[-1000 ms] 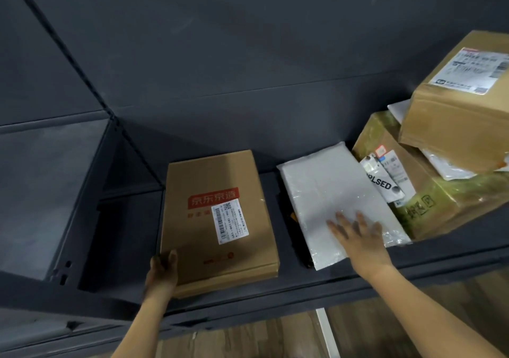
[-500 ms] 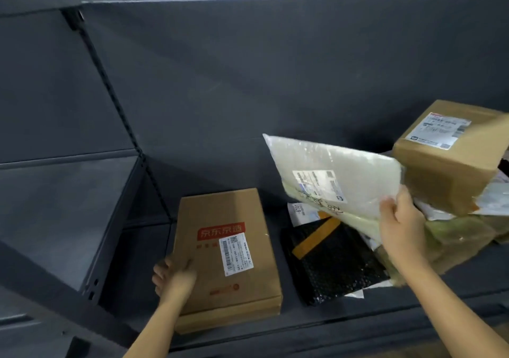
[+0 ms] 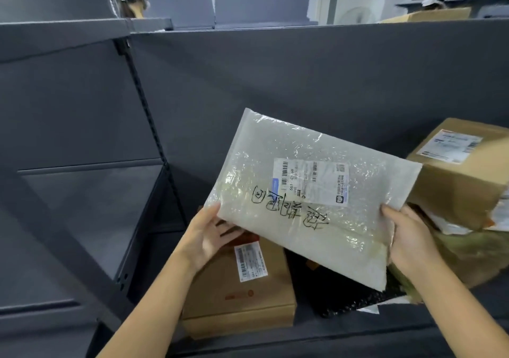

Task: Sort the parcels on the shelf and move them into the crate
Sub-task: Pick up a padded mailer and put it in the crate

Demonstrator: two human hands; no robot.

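Sorting step: white bubble mailer [image 3: 311,203] held above the shelf [image 3: 385,333], label facing up.
Left hand [image 3: 209,236] and right hand [image 3: 407,236] each pinch an edge, thumbs in front. Likely next: read the label, then carry it to the crate, which is out of view.

Dark grey metal shelf [image 3: 482,300], grey back panel [image 3: 303,87], slotted upright [image 3: 148,126] at left side. Flat cardboard box [image 3: 248,297] lying at front edge, left part, label up. Black bubble mailer [image 3: 338,294] just beside it on right, touching. White slip [image 3: 369,308] poking out under mailer near front edge. Green-taped box [image 3: 468,253] at right end, partly hidden.
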